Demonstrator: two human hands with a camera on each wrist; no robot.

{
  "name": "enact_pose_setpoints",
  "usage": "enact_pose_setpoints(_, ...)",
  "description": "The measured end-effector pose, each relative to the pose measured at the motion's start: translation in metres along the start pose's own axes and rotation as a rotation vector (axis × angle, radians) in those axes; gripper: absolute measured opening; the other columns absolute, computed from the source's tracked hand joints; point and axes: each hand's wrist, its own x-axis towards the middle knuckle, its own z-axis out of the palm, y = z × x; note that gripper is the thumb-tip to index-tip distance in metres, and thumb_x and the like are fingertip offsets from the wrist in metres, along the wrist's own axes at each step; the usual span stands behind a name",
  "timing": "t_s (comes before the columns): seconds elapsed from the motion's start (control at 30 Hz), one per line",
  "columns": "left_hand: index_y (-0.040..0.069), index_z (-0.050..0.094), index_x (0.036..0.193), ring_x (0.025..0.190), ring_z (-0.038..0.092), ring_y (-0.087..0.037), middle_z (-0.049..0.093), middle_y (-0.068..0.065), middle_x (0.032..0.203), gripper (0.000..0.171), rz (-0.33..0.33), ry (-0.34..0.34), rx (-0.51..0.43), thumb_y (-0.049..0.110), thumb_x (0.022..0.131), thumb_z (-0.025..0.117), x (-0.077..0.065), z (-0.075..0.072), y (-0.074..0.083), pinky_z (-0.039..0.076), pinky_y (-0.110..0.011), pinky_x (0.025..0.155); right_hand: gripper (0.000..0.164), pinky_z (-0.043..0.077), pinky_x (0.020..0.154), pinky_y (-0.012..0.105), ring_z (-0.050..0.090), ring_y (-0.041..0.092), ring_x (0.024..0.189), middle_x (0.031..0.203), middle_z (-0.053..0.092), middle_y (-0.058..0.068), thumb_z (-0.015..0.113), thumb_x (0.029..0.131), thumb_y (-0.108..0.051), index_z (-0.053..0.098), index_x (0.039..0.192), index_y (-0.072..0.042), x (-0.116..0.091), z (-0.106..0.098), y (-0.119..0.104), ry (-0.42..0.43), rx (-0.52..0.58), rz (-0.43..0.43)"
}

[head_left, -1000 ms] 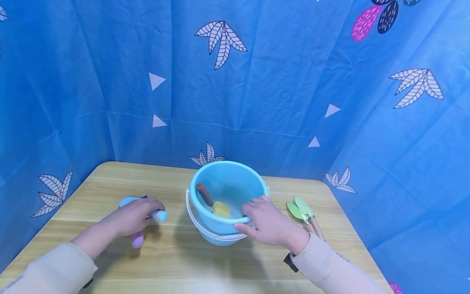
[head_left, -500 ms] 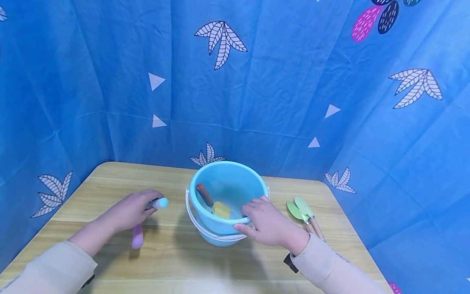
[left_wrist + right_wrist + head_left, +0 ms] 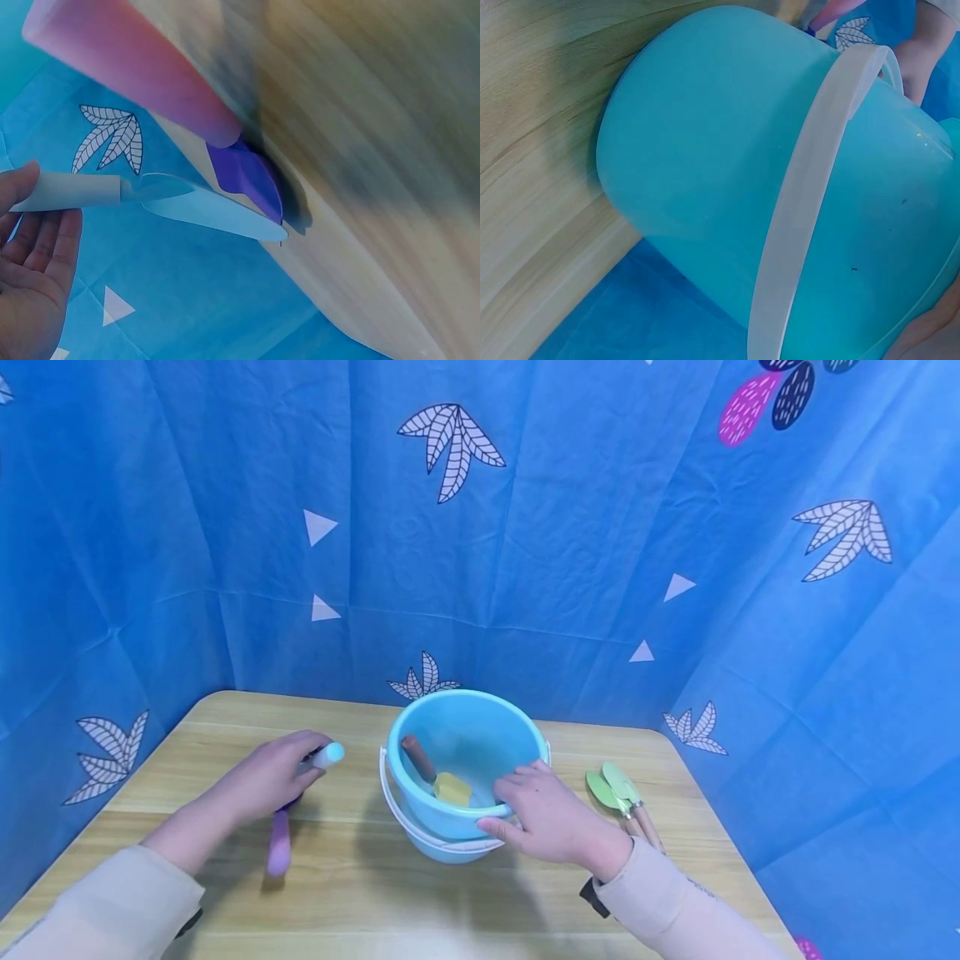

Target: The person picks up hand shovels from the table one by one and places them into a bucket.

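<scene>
My left hand (image 3: pixel 262 777) holds a light blue toy trowel (image 3: pixel 214 211) by its pale handle, the blade pointing away from the palm in the left wrist view. Close by, a purple trowel (image 3: pixel 255 180) with a pink-lilac handle (image 3: pixel 279 847) lies on the table; in the head view the hand partly hides its blade. My right hand (image 3: pixel 551 814) grips the near right rim of a light blue bucket (image 3: pixel 480 739), thumb outside and fingers over the edge. Inside the bucket leans a yellow trowel (image 3: pixel 452 788) with a brown handle. A white bail handle (image 3: pixel 802 187) hangs down the bucket's outside.
Two green trowels (image 3: pixel 606 791) with wooden handles lie together right of the bucket, partly behind the right hand. The wooden table (image 3: pixel 420 910) ends at a blue patterned curtain (image 3: pixel 480 527) behind and at both sides.
My left hand has risen a little with the light blue trowel and moved away from the purple one. The purple trowel's handle has shifted slightly. My right hand and the bucket have stayed put.
</scene>
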Motion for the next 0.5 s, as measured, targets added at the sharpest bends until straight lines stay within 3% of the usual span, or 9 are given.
enact_pose_setpoints(0.27, 0.002, 0.064, 0.119, 0.104, 0.065, -0.035, 0.068, -0.013, 0.112, 0.032, -0.001, 0.021, 0.001, 0.005, 0.089, 0.074, 0.0038, -0.0054, 0.0007, 0.052, -0.056, 0.088, 0.044, 0.032, 0.081, 0.031, 0.04, 0.008, 0.073, 0.069, 0.04, -0.012, 0.041, 0.1, -0.063, 0.048, 0.079, -0.024, -0.0004, 0.0005, 0.0002, 0.01, 0.002, 0.0)
enact_pose_setpoints(0.5, -0.001, 0.063, 0.12, 0.104, 0.064, -0.037, 0.067, -0.017, 0.113, 0.033, 0.003, 0.036, 0.014, 0.005, 0.089, 0.073, 0.0056, -0.0085, 0.0017, 0.052, -0.057, 0.088, 0.052, 0.033, 0.081, 0.032, 0.041, 0.009, 0.074, 0.069, 0.04, -0.012, 0.04, 0.1, -0.063, 0.057, 0.082, -0.017, -0.0001, 0.0011, 0.0, -0.005, -0.006, 0.009)
